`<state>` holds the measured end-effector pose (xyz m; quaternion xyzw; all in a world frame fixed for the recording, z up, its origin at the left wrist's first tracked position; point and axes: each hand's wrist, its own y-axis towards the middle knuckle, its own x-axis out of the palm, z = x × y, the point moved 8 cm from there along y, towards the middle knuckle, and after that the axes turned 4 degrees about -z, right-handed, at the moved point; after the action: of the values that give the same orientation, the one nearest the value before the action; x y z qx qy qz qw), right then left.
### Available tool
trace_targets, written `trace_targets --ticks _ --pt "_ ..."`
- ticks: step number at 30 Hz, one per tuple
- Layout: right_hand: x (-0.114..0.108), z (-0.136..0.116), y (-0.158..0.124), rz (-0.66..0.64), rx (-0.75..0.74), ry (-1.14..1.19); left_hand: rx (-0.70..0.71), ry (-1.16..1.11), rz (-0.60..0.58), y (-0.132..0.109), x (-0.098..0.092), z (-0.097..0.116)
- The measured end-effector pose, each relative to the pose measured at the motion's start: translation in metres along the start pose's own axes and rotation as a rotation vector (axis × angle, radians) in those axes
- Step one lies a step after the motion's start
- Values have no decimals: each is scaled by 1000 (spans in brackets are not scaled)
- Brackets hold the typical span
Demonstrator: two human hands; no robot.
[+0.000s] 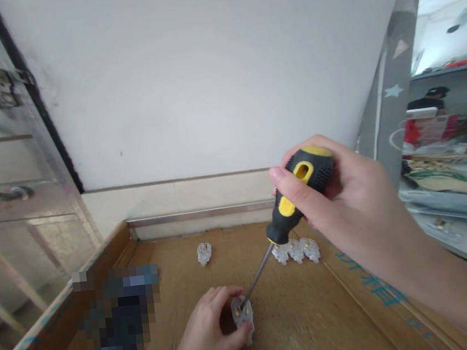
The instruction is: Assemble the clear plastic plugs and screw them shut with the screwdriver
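My right hand (pixel 346 191) grips a screwdriver (pixel 282 220) by its black and yellow handle, thumb along the side. The shaft slants down to the left, and its tip meets the face of a clear plastic power plug (pixel 244 321) near its brass-coloured pins. My left hand (pixel 208 328) pinches this plug between thumb and fingers on the cardboard. Another clear plug (pixel 204 254) lies farther back, left of the screwdriver. Beyond the handle, a row of three similar plugs (pixel 309 249) sits close together, the leftmost partly covered by the screwdriver.
The cardboard surface (pixel 179 292) has a raised side (pixel 60 315) at left. A pixelated dark object (pixel 126 320) lies on it. Behind stand a white wall (pixel 208 88) and a metal door with a bolt (pixel 3 88). At right are loaded shelves and a person (pixel 428 101) in the background.
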<state>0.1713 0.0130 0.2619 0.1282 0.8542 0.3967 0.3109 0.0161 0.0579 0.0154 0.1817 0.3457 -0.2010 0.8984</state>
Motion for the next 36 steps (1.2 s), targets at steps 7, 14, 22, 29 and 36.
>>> trace_targets --ticks 7,14,22,29,36 --pt "5 -1 2 9 -30 -3 1 8 12 1 -1 1" --pt "6 -4 -4 -31 3 17 -3 4 11 0 0 1" --pt "-2 -12 -2 -7 -41 3 -1 2 17 -1 0 -1" --pt "-5 -17 -2 9 -58 -1 1 -17 14 -2 0 -1" --pt "4 -7 -4 -56 7 21 1 -20 22 -2 -3 3"
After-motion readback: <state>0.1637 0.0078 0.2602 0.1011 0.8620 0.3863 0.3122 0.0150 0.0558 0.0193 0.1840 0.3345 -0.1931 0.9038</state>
